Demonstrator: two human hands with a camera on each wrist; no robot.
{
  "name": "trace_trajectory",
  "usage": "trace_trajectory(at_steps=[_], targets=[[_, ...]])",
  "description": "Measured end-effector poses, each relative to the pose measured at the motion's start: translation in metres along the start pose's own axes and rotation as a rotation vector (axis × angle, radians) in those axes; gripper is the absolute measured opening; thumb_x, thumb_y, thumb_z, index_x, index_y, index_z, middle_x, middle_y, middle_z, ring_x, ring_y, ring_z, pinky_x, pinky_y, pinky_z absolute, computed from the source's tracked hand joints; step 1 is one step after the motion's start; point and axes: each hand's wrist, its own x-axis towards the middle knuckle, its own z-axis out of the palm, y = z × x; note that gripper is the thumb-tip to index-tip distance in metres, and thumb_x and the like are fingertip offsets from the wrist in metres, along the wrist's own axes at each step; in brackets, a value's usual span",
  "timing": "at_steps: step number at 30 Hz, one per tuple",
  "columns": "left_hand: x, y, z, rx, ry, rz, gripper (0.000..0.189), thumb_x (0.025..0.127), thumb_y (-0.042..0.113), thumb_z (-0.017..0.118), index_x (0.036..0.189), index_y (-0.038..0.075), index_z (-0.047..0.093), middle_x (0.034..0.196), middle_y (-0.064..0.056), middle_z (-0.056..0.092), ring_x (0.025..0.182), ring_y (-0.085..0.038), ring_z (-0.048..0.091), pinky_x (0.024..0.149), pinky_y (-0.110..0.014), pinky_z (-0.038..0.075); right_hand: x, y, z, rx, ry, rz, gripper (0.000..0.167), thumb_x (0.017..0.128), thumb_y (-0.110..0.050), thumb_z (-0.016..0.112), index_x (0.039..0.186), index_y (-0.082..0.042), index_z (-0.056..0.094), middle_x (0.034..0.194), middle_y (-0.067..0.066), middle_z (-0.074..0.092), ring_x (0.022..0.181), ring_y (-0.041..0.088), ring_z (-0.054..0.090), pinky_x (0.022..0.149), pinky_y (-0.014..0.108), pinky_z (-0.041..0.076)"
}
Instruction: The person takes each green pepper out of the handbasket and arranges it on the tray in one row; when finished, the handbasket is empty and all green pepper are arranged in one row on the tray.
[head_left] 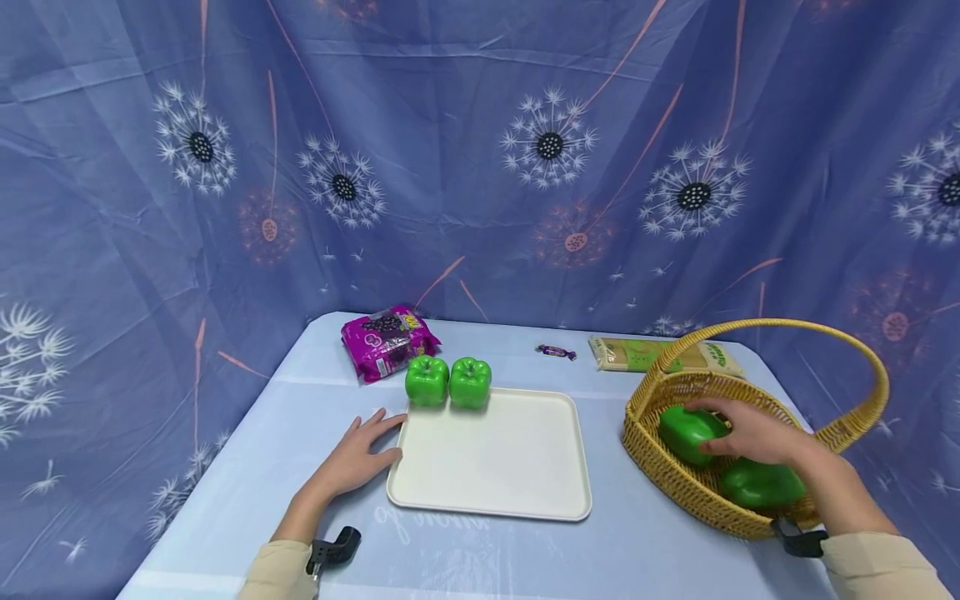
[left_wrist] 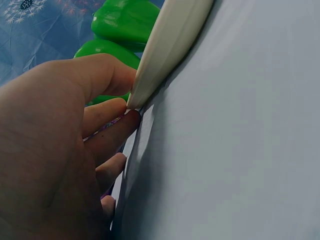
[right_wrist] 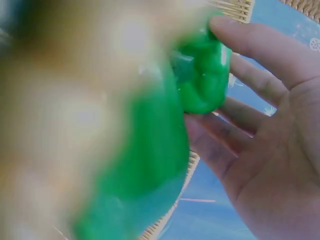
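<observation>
My right hand (head_left: 761, 433) reaches into a yellow woven basket (head_left: 656, 483) at the right and grips a green bell pepper (head_left: 686, 435), thumb on one side and fingers on the other. Nearer the wrist, a second green bell pepper (head_left: 763, 485) lies in the basket, partly covered by my arm. My left hand (head_left: 360, 460) lies at the left edge of a cream tray (head_left: 491, 454). Its thumb and fingertips touch the rim in the left wrist view, fingers loosely extended. Two more green bell peppers (head_left: 427, 382) (head_left: 470, 383) sit side by side at the tray's far left corner.
A purple snack bag (head_left: 388, 342) lies at the back left. Along the back edge are a small wrapped candy (head_left: 557, 352) and a flat pack of noodles (head_left: 637, 354), partly behind the basket's tall handle (head_left: 765, 322). A blue patterned curtain (head_left: 450, 167) hangs behind the table.
</observation>
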Motion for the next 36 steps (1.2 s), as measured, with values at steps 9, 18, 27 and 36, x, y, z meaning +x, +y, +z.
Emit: trace_trajectory(at_steps=[9,18,27,36], targets=[[-0.001,0.001,-0.001,0.002,0.001,-0.013,0.056,0.09,0.03,0.064,0.142,0.017,0.049,0.148,-0.021,0.036,0.14,-0.037,0.023,0.116,-0.054,0.003,0.007,-0.006,-0.014,-0.028,-0.108,0.015,0.065,0.079,-0.031,0.078,0.133,-0.004,0.053,0.13,0.023,0.052,0.111,0.039,0.053,0.075,0.043,0.051],[-0.002,0.0,-0.001,0.001,0.002,-0.011,0.057,0.089,0.031,0.064,0.142,0.016,0.05,0.149,-0.021,0.036,0.141,-0.036,0.024,0.116,-0.053,0.003,0.02,0.0,-0.011,-0.032,-0.039,0.016,0.072,0.078,-0.027,0.079,0.139,-0.005,0.048,0.136,0.026,0.047,0.12,0.048,0.044,0.086,0.057,0.047],[-0.002,-0.001,-0.002,-0.001,-0.004,-0.01,0.056,0.09,0.031,0.064,0.142,0.015,0.05,0.148,-0.021,0.037,0.14,-0.037,0.023,0.116,-0.054,0.002,0.024,0.01,-0.011,-0.001,-0.048,-0.002,0.078,0.078,-0.036,0.079,0.139,0.001,0.044,0.129,0.027,0.05,0.115,0.048,0.048,0.083,0.056,0.049],[0.002,0.001,0.0,-0.015,-0.013,-0.003,0.056,0.09,0.031,0.063,0.142,0.016,0.049,0.149,-0.02,0.036,0.141,-0.036,0.023,0.116,-0.052,0.002,0.023,0.02,-0.01,0.034,-0.073,0.019,0.092,0.076,-0.042,0.079,0.143,0.005,0.036,0.136,0.034,0.041,0.117,0.052,0.044,0.084,0.059,0.048]])
